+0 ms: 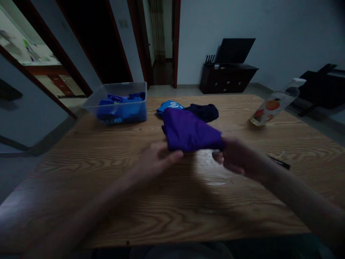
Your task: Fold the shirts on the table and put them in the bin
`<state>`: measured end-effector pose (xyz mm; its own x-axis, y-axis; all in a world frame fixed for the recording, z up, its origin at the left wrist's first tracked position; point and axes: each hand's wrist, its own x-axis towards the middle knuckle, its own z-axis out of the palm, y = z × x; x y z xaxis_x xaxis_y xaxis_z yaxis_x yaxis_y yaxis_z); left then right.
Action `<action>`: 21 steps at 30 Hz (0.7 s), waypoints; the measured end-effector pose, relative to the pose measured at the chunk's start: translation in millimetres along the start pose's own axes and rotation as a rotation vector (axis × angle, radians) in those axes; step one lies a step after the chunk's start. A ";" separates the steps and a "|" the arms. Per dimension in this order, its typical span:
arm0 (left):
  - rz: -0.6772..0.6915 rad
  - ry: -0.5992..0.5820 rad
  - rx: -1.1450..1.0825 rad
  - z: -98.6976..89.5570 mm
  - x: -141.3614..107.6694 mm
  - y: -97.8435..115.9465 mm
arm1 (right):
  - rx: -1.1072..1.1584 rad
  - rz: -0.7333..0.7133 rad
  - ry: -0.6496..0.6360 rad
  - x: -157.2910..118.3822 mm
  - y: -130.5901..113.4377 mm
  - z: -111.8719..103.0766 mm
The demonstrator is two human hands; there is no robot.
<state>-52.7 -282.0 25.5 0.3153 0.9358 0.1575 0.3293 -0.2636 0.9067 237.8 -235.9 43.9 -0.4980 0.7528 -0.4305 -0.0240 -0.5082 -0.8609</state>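
Taking the clear plastic bin [126,87] as my mark, and left and right as the person at the worktop [94,158] has them, I see a folded purple cloth [188,131] to the bin's right and nearer the person, held up over the wood. The right hand [231,154] has it by the near right corner, fingers and thumb pinched together on the fabric. The left hand [156,156] is at the near left corner, thumb by the lower edge and fingers beside the folds; it is blurred, and I can't tell whether it actually grips.

Inside the bin lies a heap of blue clothes [121,109]. Just right of the bin sits a blue piece with white print [169,105], and beyond that, farther from the bin, a dark navy bundle [206,112]; the purple cloth partly hides both. Well off to the bin's right stands a white-capped bottle [272,106] with fruit on its label. A slim black object [280,162] lies to the bin's right too, closer to the person than the bottle.
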 end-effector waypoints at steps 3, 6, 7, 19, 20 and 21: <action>-0.076 -0.256 0.174 36.7 -61.6 -30.7 | 0.047 0.270 -0.088 -19.4 88.8 -18.4; -0.036 -0.358 0.221 55.4 -100.8 -40.3 | 0.093 0.396 -0.169 -49.4 136.7 -22.2; -0.038 -0.395 0.218 57.0 -108.2 -40.1 | 0.088 0.408 -0.211 -58.1 141.6 -21.6; -0.695 0.154 -0.513 48.7 -60.6 -90.2 | -0.211 0.237 0.067 7.8 88.5 -25.0; -0.635 0.167 -0.504 49.5 -54.7 -87.0 | -0.212 0.174 0.075 14.1 87.3 -23.1; -0.573 0.174 -0.485 50.4 -49.9 -82.6 | -0.208 0.108 0.068 19.0 87.1 -20.8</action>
<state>-50.7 -318.8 -76.9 0.0555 0.9292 -0.3654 -0.0404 0.3678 0.9290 244.2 -257.1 -44.9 -0.4285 0.7287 -0.5342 0.2090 -0.4953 -0.8432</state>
